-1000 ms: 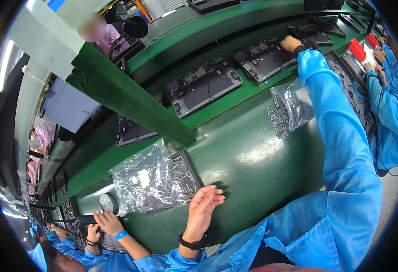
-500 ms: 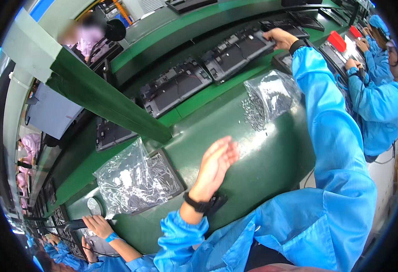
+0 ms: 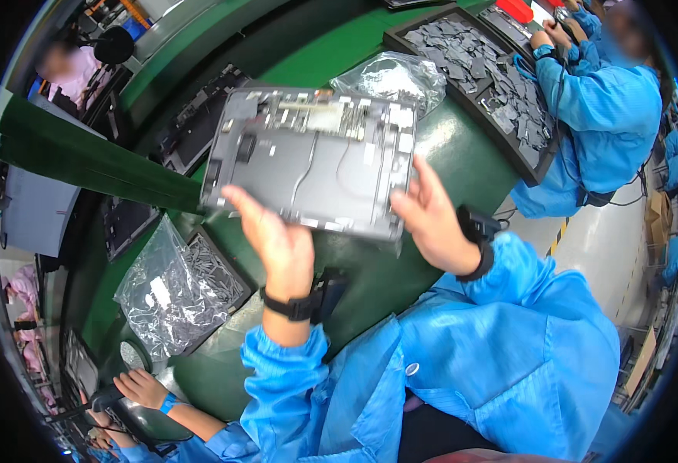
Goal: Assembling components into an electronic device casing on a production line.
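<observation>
A flat grey device panel [image 3: 312, 158] with small boards and thin cables on its open face is held up over the green table [image 3: 462, 166]. My left hand [image 3: 273, 239] grips its near edge on the left. My right hand [image 3: 430, 220] holds the near edge at the right corner. Both wrists wear black straps, and both arms are in blue sleeves.
A clear bag of small grey parts [image 3: 171, 289] lies at the left on a dark tray. Another clear bag [image 3: 389, 77] lies behind the panel. A black tray of grey pieces [image 3: 482, 77] stands at the right, where a person in blue [image 3: 601, 116] works. A co-worker's hand [image 3: 142, 388] is at lower left.
My right hand came back from the far conveyor with the grey panel. My left hand rose off the table and took hold of the panel's near edge. The view has swung right.
</observation>
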The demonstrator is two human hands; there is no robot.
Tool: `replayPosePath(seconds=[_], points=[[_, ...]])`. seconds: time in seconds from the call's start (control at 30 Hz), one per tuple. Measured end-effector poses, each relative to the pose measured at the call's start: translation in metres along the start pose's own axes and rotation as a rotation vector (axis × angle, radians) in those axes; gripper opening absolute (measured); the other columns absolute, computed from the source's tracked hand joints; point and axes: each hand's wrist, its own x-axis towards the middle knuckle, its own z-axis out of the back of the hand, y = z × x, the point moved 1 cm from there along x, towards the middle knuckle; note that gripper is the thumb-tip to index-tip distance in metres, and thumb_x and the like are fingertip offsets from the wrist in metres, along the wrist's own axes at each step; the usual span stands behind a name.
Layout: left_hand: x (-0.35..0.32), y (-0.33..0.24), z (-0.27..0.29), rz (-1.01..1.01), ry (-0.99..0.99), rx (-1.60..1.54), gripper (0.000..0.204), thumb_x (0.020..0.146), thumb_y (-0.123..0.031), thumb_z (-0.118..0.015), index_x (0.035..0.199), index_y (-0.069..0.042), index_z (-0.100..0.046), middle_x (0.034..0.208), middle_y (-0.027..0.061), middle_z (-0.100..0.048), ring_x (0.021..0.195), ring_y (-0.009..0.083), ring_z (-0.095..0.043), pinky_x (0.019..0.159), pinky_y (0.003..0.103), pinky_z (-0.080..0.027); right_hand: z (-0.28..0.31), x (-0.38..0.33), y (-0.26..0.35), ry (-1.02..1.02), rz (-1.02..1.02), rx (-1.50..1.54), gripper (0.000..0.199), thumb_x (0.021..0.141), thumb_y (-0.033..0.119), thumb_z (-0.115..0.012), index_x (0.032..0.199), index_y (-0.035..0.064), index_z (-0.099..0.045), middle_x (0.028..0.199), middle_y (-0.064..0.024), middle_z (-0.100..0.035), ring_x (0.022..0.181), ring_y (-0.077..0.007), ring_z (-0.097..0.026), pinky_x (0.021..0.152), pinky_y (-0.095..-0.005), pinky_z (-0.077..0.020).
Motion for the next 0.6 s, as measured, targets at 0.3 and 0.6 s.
replayPosePath(seconds=[0.3,0.6], points=[[-0.067,-0.031,0.11,0.186,-0.189,0.281,0.056,0.1,-0.043,-0.048,0.136,0.0,-0.044,0.131,0.0108,-0.054,0.117,0.0219,-0.054,0.101,0.037,-0.044,0.052,0.091,0.023,0.326,0.177,-0.764,0.013,0.089,0.012,-0.065,0.098,0.0031,-0.069,0.089,-0.004,-0.068,0.082,-0.0122,-0.063,0.076,-0.0262,-0.0498],[-0.062,-0.017,0.127,0.304,0.087,0.528,0.046,0.101,-0.033,-0.052,0.134,-0.001,-0.046,0.127,0.0098,-0.056,0.114,0.0184,-0.053,0.098,0.033,-0.044,-0.017,0.142,-0.029,0.515,0.654,-1.29,0.01,0.078,0.014,-0.071,0.084,0.0064,-0.069,0.081,-0.0063,-0.064,0.085,-0.0273,-0.059,0.075,-0.0389,-0.049]])
